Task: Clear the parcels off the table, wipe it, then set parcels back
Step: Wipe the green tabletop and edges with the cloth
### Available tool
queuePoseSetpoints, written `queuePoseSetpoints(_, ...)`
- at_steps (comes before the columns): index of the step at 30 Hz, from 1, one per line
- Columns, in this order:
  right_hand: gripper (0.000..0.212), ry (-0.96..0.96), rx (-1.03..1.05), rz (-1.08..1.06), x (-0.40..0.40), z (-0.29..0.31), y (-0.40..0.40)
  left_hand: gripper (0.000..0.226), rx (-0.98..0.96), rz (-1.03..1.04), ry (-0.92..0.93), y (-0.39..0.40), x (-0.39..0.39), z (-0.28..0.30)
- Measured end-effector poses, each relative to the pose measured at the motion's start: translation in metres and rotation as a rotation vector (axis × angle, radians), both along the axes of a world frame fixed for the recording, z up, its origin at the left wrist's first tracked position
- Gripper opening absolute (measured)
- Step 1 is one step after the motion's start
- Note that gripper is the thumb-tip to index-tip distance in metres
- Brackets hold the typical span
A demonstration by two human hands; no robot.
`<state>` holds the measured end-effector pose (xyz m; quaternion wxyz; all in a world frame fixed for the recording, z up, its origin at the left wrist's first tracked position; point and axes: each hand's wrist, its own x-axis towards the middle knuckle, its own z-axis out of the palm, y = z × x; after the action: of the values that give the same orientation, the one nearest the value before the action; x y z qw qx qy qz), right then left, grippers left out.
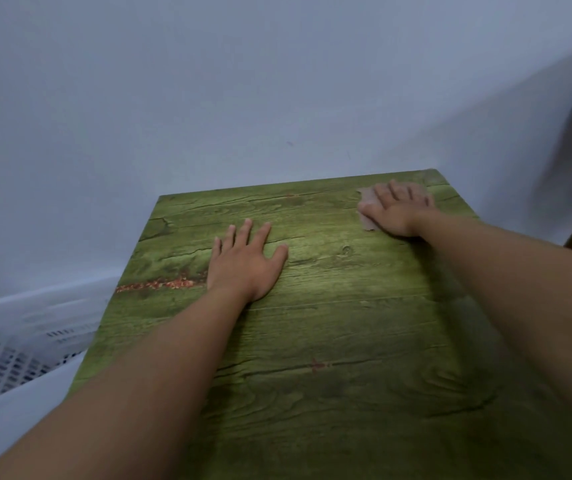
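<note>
Head view: green wood-grain table (329, 323) against a pale wall; white slatted basket (7, 341) at left, contents indistinct. Left hand (246, 261) flat, fingers spread. Right hand (398, 209), fingers straight, presses a brownish cloth (367, 216) at the far right corner

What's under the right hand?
A thin pinkish cloth flat on the green table, under the right hand. Its middle is covered by the palm.

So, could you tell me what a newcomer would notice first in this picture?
The green wood-grain table top fills the middle. The left hand lies flat near its centre, while the right hand presses a small pinkish-brown cloth at the far right corner. A white slatted plastic basket stands at the left.
</note>
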<state>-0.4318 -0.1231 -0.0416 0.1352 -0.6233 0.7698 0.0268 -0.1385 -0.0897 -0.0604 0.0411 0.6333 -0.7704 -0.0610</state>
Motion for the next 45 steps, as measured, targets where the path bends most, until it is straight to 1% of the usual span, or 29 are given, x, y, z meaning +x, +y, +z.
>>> queuePoseSetpoints(4,0.079,-0.027,0.024,-0.144,-0.024,-0.002,0.006,0.069,-0.004,0.002,0.0,0.0,-0.001,0.0)
queuePoseSetpoints(10,0.081,-0.034,0.022,-0.192,-0.001,-0.001,-0.002,0.069,-0.004,0.01,0.001,0.0,-0.003,0.001)
queuePoseSetpoints(14,0.082,0.001,0.001,-0.078,0.036,0.003,-0.008,0.069,-0.005,0.007,-0.008,0.001,-0.003,0.001)
queuePoseSetpoints(19,0.08,-0.02,-0.025,0.127,0.115,0.005,-0.018,0.069,-0.009,0.013,-0.017,0.001,-0.004,0.001)
queuePoseSetpoints(22,0.082,-0.038,-0.02,0.218,0.136,0.003,-0.026,0.068,-0.011,0.021,-0.019,0.001,-0.003,0.0)
queuePoseSetpoints(25,0.081,-0.054,0.012,0.248,0.125,0.003,-0.031,0.068,-0.01,0.015,-0.012,0.001,-0.002,0.001)
queuePoseSetpoints(28,0.079,-0.049,0.001,0.22,0.101,0.002,-0.033,0.069,-0.012,0.01,-0.016,0.001,-0.002,0.001)
queuePoseSetpoints(39,0.084,-0.035,0.005,-0.106,-0.032,-0.001,-0.017,0.069,-0.029,0.006,-0.01,-0.001,-0.001,-0.002)
queuePoseSetpoints(42,0.083,-0.025,0.013,-0.201,-0.044,0.001,-0.011,0.07,-0.032,0.005,-0.01,-0.001,-0.001,-0.001)
queuePoseSetpoints(45,0.084,-0.019,0.012,-0.24,-0.037,0.0,-0.012,0.07,-0.039,0.005,-0.014,-0.001,-0.002,-0.002)
